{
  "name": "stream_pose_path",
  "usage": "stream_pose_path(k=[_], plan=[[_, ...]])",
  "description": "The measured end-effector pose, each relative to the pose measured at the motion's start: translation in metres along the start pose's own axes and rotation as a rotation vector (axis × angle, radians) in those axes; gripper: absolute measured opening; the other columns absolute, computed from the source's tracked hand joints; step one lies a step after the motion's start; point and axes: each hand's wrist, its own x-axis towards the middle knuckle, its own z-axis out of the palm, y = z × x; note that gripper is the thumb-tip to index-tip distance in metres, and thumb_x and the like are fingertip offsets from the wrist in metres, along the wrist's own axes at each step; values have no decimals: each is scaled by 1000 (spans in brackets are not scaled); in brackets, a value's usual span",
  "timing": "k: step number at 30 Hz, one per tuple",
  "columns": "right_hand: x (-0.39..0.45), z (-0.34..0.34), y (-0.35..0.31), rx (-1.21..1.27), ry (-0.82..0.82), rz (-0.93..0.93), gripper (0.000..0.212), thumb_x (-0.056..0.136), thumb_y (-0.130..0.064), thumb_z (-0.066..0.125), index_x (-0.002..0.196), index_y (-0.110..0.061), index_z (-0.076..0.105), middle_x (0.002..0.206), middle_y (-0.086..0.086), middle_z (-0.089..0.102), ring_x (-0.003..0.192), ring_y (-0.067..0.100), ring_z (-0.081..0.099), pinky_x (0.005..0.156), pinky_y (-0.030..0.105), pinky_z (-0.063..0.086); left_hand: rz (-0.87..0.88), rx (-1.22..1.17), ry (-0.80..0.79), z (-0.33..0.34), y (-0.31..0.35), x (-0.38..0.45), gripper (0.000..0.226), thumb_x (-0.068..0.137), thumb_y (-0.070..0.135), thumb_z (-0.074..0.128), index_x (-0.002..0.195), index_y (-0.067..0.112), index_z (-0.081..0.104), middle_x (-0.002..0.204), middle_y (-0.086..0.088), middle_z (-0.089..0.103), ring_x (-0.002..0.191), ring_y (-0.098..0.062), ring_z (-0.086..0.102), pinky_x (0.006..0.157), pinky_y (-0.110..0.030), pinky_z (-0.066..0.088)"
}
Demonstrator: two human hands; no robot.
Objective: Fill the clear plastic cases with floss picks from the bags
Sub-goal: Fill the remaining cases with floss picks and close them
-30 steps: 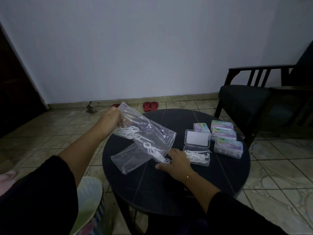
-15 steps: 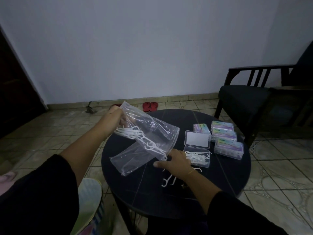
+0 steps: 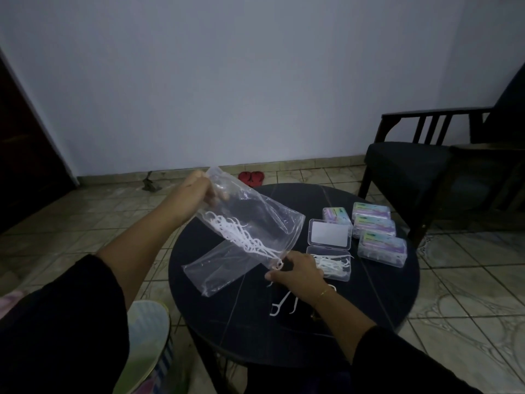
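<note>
Tipping picks out of the bag (image 3: pixel 250 223), that's the step going on, I'd say. The left hand (image 3: pixel 196 194) grips the raised closed end, and the right hand (image 3: pixel 298 275) sits at the low mouth, fingers curled around picks by the look of it. Next they need steering right into the open case (image 3: pixel 331 264), already partly full. A couple of floss picks (image 3: pixel 279 305) lie loose on the table (image 3: pixel 383 302). An empty bag (image 3: pixel 216 268) lies underneath, closed cases (image 3: pixel 382 247) sit far right, a chair (image 3: pixel 412 160) beyond.
</note>
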Motion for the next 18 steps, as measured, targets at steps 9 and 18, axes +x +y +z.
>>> stream_pose_path(k=[9,18], plan=[[-1,2,10,89,84,-12,10,72,-36,72,69,-43,66,69,-16,64,97,25,58,91,46,47,96,56,-28,-4,9,2,15,94,20,44,99,10,53,68,14,68,62,-4,62,64,-28,42],[-6,-4,1,-3,182,9,29,86,-34,65,61,-32,51,76,-16,50,109,19,41,94,40,36,95,55,-16,-3,9,1,18,95,19,41,95,6,55,66,10,69,69,-8,63,72,-30,46]])
